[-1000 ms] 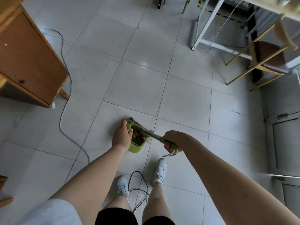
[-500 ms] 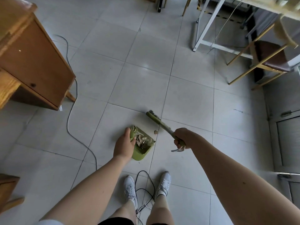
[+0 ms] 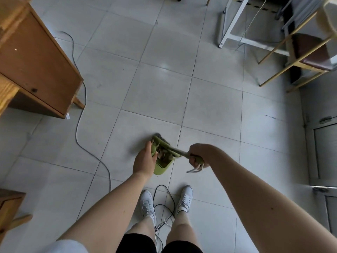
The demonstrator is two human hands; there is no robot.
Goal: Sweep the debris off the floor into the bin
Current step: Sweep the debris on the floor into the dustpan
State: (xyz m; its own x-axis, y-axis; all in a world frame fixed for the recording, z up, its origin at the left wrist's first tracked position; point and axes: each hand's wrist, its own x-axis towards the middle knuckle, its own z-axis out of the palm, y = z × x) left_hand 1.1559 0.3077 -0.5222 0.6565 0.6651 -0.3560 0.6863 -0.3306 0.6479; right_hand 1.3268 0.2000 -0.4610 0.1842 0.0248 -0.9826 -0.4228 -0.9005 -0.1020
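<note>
A small green dustpan (image 3: 162,166) rests on the grey tiled floor just ahead of my feet. My left hand (image 3: 144,162) grips its left side. Brownish debris (image 3: 162,154) lies inside the pan. My right hand (image 3: 199,155) is closed around the handle of a small green brush (image 3: 165,144), and a pale loop hangs from the handle's end. The brush head lies across the pan's mouth, its dark bristles at the pan's far edge. No loose debris shows on the tiles beside the pan.
A wooden cabinet (image 3: 36,70) stands at the left, with a grey cable (image 3: 80,125) trailing past it across the floor. Black and white cords (image 3: 165,203) lie between my white shoes. A white table frame (image 3: 229,24) and a gold-legged chair (image 3: 310,55) stand at the back right.
The brush, lifted out past the pan to the right half a second ago, has swept back left across the pan's mouth. A small scrap seen beside the pan is gone from the tiles.
</note>
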